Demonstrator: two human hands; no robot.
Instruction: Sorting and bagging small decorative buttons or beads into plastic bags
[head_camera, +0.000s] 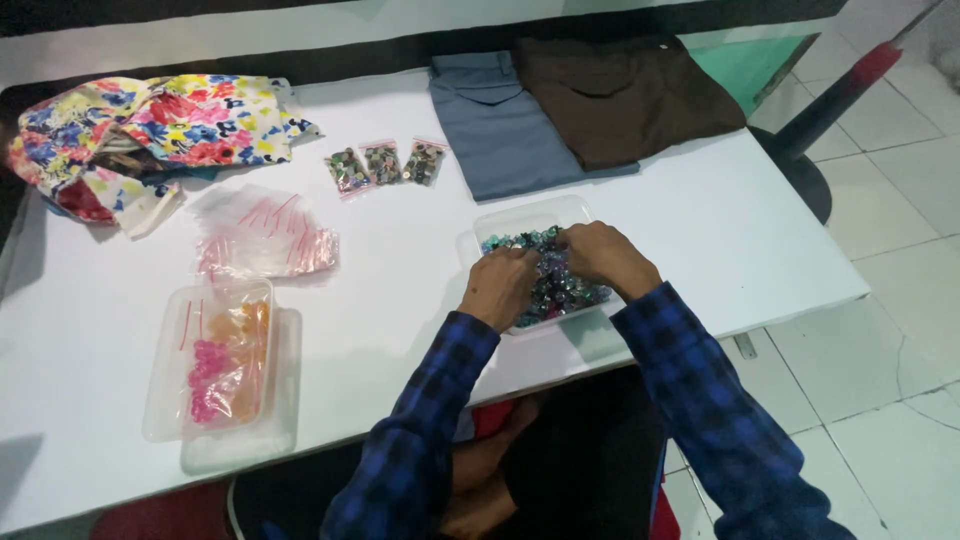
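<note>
Far left: floral cloth (150, 130) bunched at table edge, well apart from the work. Below it, loose heap of empty zip bags (262, 240) with red seal strips, then a clear lidded box (215, 365) holding pink and orange beads in bags, near the front edge of the white table (400, 270). Up centre: three small filled bags (385, 164) in a row, touching or nearly so, each showing dark mixed sequins. Right of those, folded grey cloth (500, 125) beside folded brown cloth (620, 95). Work spot: clear shallow tray (520, 218) at the front edge, heaped with sequins (560, 285) in green, purple and silver. Left hand (500, 287) knuckles up, fingers curled down into the heap; right hand (605, 255) likewise, fingertips buried at the far side of the pile. Cannot tell whether either hand pinches anything, fingertips hidden by the knuckles. Judged advice for sorting here: keep both wrists low over the tray so strays fall back in, pick small pinches rather than scoops, hold the tray clear of the table edge, which looks close. No empty bag within easy reach of either hand; worth drawing one nearer.
</note>
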